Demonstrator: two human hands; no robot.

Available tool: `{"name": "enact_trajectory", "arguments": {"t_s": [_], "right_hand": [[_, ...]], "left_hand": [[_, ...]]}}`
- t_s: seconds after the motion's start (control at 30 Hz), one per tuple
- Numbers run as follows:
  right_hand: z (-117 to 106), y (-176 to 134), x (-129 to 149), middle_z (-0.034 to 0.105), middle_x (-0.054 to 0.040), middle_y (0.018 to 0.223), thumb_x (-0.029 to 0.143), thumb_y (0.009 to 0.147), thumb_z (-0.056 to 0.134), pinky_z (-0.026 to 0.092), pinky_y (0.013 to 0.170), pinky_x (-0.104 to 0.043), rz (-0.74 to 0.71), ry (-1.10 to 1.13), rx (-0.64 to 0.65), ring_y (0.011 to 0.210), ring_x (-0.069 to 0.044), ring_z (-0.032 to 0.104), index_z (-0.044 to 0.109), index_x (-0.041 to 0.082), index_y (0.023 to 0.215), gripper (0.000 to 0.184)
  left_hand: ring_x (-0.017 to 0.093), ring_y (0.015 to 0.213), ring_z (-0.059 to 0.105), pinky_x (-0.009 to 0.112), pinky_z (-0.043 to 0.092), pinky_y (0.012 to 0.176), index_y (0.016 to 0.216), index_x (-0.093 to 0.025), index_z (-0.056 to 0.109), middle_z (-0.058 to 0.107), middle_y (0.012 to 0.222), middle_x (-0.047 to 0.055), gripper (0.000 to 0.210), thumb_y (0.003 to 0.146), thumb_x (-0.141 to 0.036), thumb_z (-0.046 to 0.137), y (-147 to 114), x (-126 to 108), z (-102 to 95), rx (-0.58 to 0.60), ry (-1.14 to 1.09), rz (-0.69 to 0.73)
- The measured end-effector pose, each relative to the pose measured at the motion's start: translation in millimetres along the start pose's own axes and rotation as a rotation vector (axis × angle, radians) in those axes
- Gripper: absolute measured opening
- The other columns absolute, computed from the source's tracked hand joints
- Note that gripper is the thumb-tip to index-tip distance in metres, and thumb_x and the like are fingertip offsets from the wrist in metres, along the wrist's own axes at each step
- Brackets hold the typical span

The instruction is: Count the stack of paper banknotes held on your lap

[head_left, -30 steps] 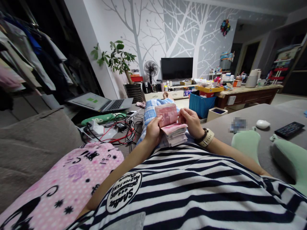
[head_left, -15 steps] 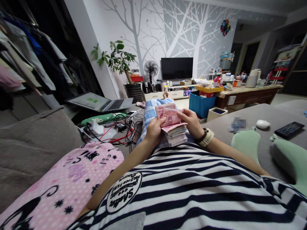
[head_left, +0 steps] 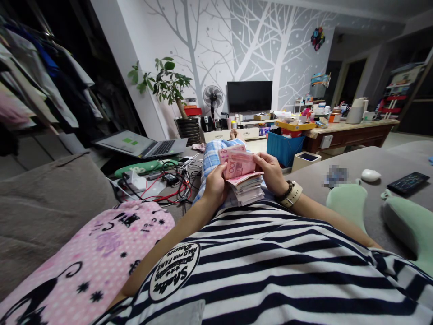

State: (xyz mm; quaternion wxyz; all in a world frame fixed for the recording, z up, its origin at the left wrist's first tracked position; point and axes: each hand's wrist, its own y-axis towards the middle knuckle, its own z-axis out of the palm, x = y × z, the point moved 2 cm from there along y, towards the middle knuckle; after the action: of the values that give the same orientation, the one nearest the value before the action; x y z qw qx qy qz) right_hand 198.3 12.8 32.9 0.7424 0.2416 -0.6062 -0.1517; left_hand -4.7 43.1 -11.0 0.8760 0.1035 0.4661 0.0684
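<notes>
A folded wad of banknotes [head_left: 249, 192] hangs over my left fingers, its lower ends fanned out toward my belly. My left hand [head_left: 216, 183] is closed around it, thumb up at the left edge of the pink notes. One pink banknote [head_left: 240, 162] marked 100 stands raised at the front of the wad. At that note's right edge, my right hand [head_left: 269, 170] pinches it between thumb and fingers. A pale watch and a dark bead bracelet circle my right wrist. The fingers behind the notes are hidden.
Left of my legs lie tangled cables [head_left: 182, 180] and an open laptop [head_left: 145, 146]. A pink blanket [head_left: 111, 253] covers the near left. On the right are a remote control [head_left: 408, 184], a white case [head_left: 370, 175] and a green neck pillow [head_left: 348, 203].
My left thumb has drawn back off the face of the front note, so its 100 now shows. My right hand has shifted slightly right along the note's edge.
</notes>
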Motion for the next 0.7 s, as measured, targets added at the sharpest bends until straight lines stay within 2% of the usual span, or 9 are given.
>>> {"name": "enact_trajectory", "arguments": {"t_s": [0.13,0.33,0.7], "right_hand": [[-0.6,-0.1,0.3,0.055,0.0035,0.068,0.087,0.089,0.106,0.04,0.061,-0.031,-0.013,0.001,0.001,0.069,-0.017,0.047,0.061,0.028,0.075,0.075],[0.6,-0.7,3.2,0.053,0.0037,0.068,0.079,0.091,0.107,0.037,0.06,-0.031,0.013,-0.006,-0.011,0.07,-0.018,0.048,0.061,0.028,0.078,0.07],[3.2,-2.5,8.0,0.05,0.0057,0.066,0.084,0.093,0.105,0.036,0.057,-0.03,-0.009,-0.014,0.002,0.064,-0.015,0.044,0.06,0.028,0.076,0.074]], "left_hand": [[0.043,0.13,0.095,0.054,0.076,0.118,0.095,-0.025,0.09,0.098,0.106,0.01,0.019,0.083,-0.039,0.098,0.6,-1.1,-1.2,-0.01,0.024,0.028],[0.046,0.133,0.094,0.058,0.076,0.121,0.093,-0.022,0.088,0.096,0.104,0.014,0.021,0.081,-0.037,0.098,-1.3,-3.1,1.5,-0.006,-0.005,0.03],[0.042,0.128,0.094,0.054,0.074,0.122,0.088,-0.025,0.088,0.093,0.097,0.008,0.016,0.081,-0.033,0.099,-4.0,-3.9,4.8,-0.033,0.001,0.034]]}}
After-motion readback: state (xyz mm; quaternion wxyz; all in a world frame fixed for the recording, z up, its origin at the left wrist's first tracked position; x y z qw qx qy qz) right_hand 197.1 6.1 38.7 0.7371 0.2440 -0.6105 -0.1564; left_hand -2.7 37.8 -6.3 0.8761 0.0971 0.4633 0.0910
